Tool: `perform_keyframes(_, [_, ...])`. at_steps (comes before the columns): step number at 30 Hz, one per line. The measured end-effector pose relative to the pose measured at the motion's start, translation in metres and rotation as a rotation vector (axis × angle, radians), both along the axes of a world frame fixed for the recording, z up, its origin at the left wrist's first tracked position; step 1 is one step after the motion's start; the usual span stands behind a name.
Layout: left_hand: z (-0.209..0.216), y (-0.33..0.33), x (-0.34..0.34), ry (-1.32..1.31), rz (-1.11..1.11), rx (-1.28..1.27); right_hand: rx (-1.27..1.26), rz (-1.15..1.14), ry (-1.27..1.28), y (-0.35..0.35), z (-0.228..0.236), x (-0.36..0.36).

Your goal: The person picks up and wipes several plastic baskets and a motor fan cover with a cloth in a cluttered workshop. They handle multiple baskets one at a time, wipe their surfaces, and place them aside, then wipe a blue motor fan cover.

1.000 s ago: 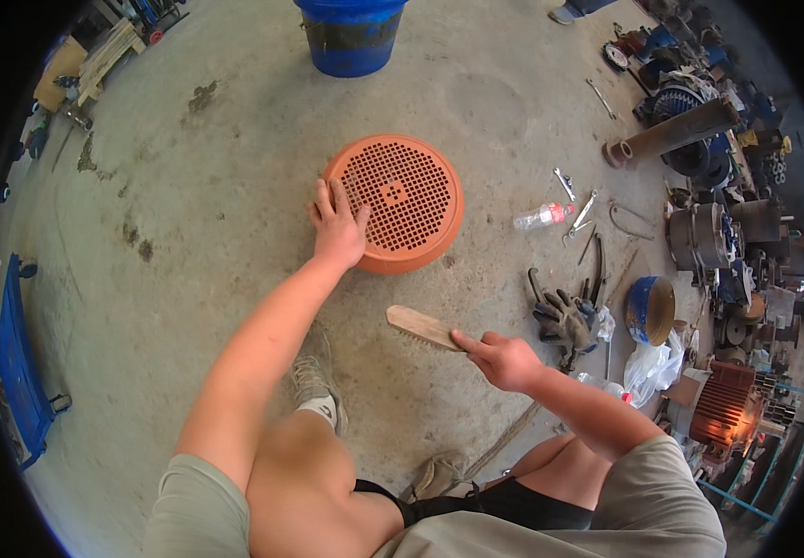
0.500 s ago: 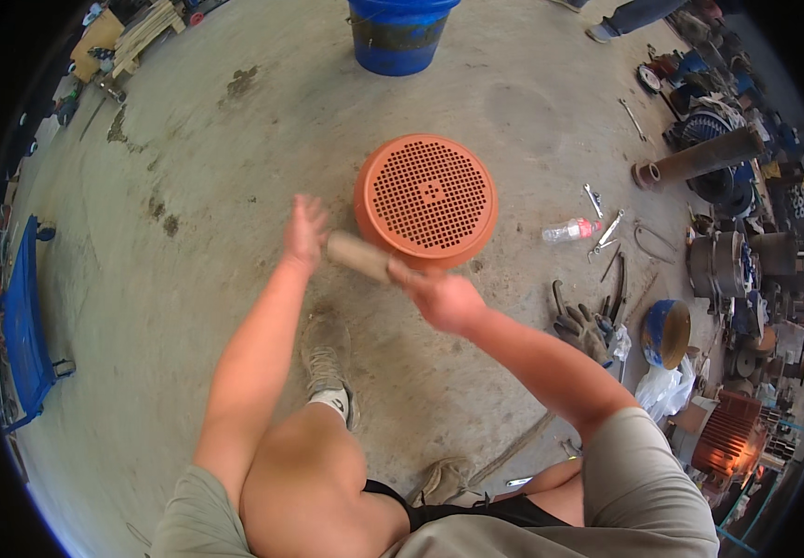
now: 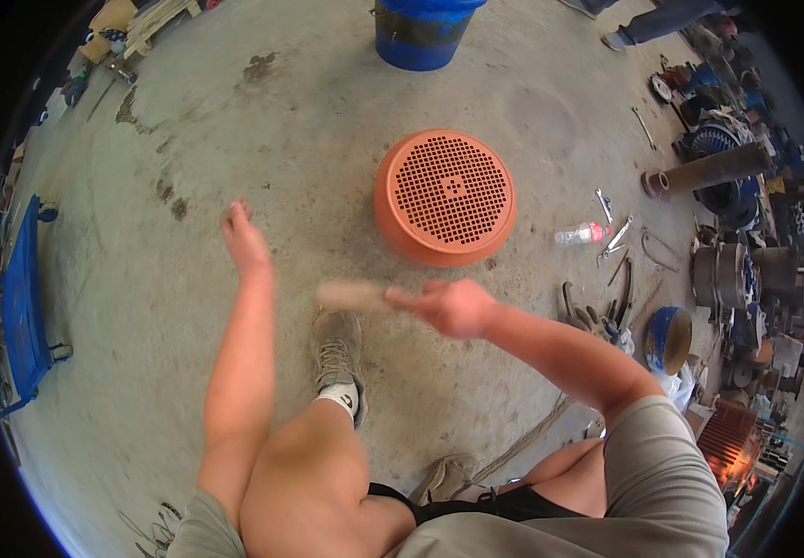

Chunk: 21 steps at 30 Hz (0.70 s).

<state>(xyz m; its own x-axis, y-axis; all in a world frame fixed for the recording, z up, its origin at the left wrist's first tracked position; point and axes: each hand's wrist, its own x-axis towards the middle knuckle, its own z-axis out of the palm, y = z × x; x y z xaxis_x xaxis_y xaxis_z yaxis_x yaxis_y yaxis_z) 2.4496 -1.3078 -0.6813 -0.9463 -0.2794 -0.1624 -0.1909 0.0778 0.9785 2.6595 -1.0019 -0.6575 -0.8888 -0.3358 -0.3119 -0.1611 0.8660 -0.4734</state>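
Here, the brush (image 3: 351, 296) juts leftward from the right grip (image 3: 458, 307).

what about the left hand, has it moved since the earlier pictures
Yes: the left hand has moved left, off the orange grille cover, toward the dark floor stains.

The wooden brush (image 3: 350, 297) in my right hand (image 3: 458, 307) is a blur, its bristles impossible to make out, and my fingers (image 3: 407, 298) hide the end they grip. My left hand (image 3: 247, 242) is smeared too. The top edge cuts off the blue bucket (image 3: 419, 39) and another person's legs (image 3: 667, 23). My right forearm (image 3: 565, 355) covers part of the dark gloves (image 3: 592, 320).
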Motion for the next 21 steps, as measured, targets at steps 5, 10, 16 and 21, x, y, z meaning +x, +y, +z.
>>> perform_keyframes(5, [0.003,-0.017,0.004,-0.021,0.010,-0.005,-0.095,-0.881,0.309,0.052,0.000,0.008])
perform_keyframes(10, [-0.005,-0.016,0.008,-0.046,-0.017,0.001,0.028,-0.379,0.205,-0.004,-0.018,0.078])
perform_keyframes(16, [-0.017,-0.009,0.015,-0.083,-0.057,-0.025,-0.181,-0.904,0.382,-0.005,-0.013,0.040])
perform_keyframes(21, [-0.026,-0.002,0.010,-0.063,-0.093,-0.063,-0.054,-0.209,0.212,-0.028,0.016,0.025])
